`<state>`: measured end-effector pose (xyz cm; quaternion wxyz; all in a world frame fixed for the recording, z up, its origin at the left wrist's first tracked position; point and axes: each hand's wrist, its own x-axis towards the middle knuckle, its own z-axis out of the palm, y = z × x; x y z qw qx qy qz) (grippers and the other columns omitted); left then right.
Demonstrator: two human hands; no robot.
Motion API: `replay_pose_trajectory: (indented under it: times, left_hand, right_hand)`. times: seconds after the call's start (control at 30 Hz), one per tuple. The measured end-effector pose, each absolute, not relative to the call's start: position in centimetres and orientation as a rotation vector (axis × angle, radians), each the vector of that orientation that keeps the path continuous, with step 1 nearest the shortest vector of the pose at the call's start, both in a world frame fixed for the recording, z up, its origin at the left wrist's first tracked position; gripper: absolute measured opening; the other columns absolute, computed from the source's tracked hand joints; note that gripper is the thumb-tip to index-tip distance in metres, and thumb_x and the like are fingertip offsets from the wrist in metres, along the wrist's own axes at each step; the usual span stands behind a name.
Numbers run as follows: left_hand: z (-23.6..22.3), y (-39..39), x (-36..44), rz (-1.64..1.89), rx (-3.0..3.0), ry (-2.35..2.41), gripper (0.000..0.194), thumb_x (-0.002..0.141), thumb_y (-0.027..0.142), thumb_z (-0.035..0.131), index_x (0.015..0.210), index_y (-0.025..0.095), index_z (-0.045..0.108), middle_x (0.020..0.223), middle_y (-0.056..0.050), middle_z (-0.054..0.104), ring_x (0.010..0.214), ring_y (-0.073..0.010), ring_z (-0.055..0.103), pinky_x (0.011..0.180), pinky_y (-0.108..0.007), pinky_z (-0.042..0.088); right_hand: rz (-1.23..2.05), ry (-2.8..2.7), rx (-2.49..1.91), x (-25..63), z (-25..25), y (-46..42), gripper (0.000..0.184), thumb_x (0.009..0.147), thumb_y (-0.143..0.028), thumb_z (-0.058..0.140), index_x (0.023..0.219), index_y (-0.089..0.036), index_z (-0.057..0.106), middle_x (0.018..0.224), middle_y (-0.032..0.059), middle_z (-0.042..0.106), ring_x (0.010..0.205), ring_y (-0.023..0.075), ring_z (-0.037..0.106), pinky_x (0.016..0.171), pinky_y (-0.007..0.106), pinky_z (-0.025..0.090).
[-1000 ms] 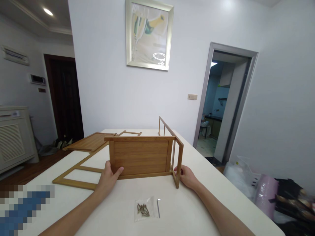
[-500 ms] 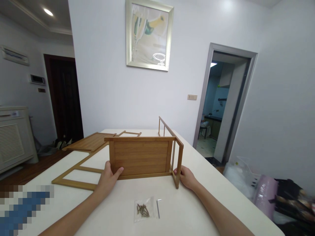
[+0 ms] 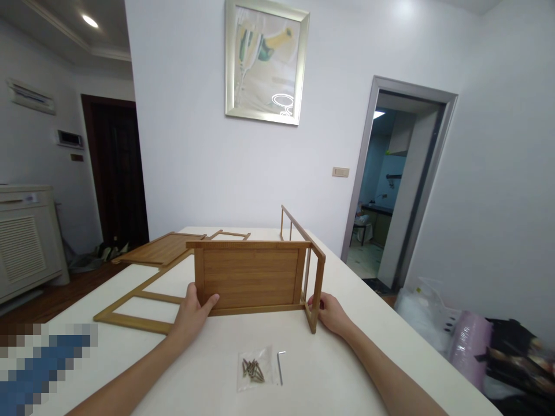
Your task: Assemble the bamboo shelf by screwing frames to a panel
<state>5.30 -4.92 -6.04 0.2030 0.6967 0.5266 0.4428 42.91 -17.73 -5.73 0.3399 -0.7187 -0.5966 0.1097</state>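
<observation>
A brown wooden shelf panel [image 3: 254, 277] stands on its long edge, its right end against an upright wooden side frame [image 3: 318, 289]. My left hand [image 3: 193, 315] grips the panel's lower left corner, thumb on the near face and the other fingers out of sight behind. At the lower right joint, my right hand [image 3: 330, 312] is closed at the side frame; its fingertips are partly hidden by the frame's bar, and whether they also hold a screw cannot be made out. Nearer to me lie a clear bag of screws [image 3: 254, 370] and an L-shaped hex key [image 3: 280, 368].
Flat on the left of the white table [image 3: 208, 370] lies another wooden side frame [image 3: 130, 326]. Behind it is a second wooden panel [image 3: 162, 249]. Off the table's right edge are a lilac wrapped roll [image 3: 470, 346] and plastic bags [image 3: 414, 315].
The view has shifted very slightly. Both hands keep the same hold, and the panel and side frame have not visibly moved on the table.
</observation>
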Motion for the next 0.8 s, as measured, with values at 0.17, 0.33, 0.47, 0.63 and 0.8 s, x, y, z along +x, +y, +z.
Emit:
replay_pose_trajectory:
  times: [0.17, 0.33, 0.47, 0.63, 0.8]
  left_hand:
    - [-6.15, -4.78, 5.28, 1.235, 1.946, 1.469, 0.044, 0.073, 0.063, 0.050, 0.088, 0.024, 0.036, 0.061, 0.005, 0.043, 0.059, -0.0221, 0.051, 0.059, -0.034, 0.041]
    - [-6.00, -4.96, 5.34, 1.245, 1.952, 1.459, 0.044, 0.073, 0.063, 0.050, 0.087, 0.024, 0.035, 0.062, 0.005, 0.044, 0.060, -0.0220, 0.051, 0.058, -0.033, 0.041]
    - [-6.05, -4.94, 5.38, 1.249, 1.959, 1.471, 0.042, 0.073, 0.062, 0.050, 0.085, 0.025, 0.034, 0.059, 0.007, 0.040, 0.058, -0.0220, 0.050, 0.057, -0.033, 0.040]
    - [-6.15, -4.79, 5.32, 1.228, 1.950, 1.484, 0.042, 0.074, 0.062, 0.049, 0.087, 0.024, 0.035, 0.059, 0.006, 0.041, 0.058, -0.0219, 0.050, 0.057, -0.033, 0.041]
    - [-6.03, -4.88, 5.31, 1.231, 1.950, 1.479, 0.044, 0.073, 0.062, 0.050, 0.088, 0.024, 0.036, 0.063, 0.004, 0.046, 0.060, -0.0223, 0.052, 0.059, -0.034, 0.042]
  right_hand:
    - [0.253, -1.603, -1.866, 42.97, -5.65, -17.74, 0.015, 0.074, -0.023, 0.051, 0.076, -0.021, 0.065, 0.081, 0.0031, 0.069, 0.079, 0.0188, 0.061, 0.070, 0.026, 0.042]
    - [0.231, -1.606, -1.868, 42.90, -5.67, -17.83, 0.017, 0.078, -0.028, 0.050, 0.079, -0.021, 0.065, 0.085, 0.0042, 0.069, 0.081, 0.0189, 0.061, 0.071, 0.026, 0.042]
    - [0.230, -1.592, -1.869, 42.96, -5.85, -17.86, 0.018, 0.074, -0.028, 0.055, 0.087, -0.021, 0.066, 0.081, 0.0026, 0.069, 0.076, 0.0176, 0.059, 0.068, 0.026, 0.042]
    - [0.229, -1.592, -1.856, 43.18, -6.13, -17.73, 0.015, 0.071, -0.025, 0.055, 0.083, -0.021, 0.064, 0.074, 0.0012, 0.066, 0.070, 0.0166, 0.057, 0.063, 0.025, 0.041]
    - [0.220, -1.606, -1.838, 43.29, -6.26, -17.63, 0.018, 0.072, -0.028, 0.056, 0.086, -0.021, 0.064, 0.073, 0.0005, 0.065, 0.069, 0.0164, 0.056, 0.061, 0.025, 0.040]
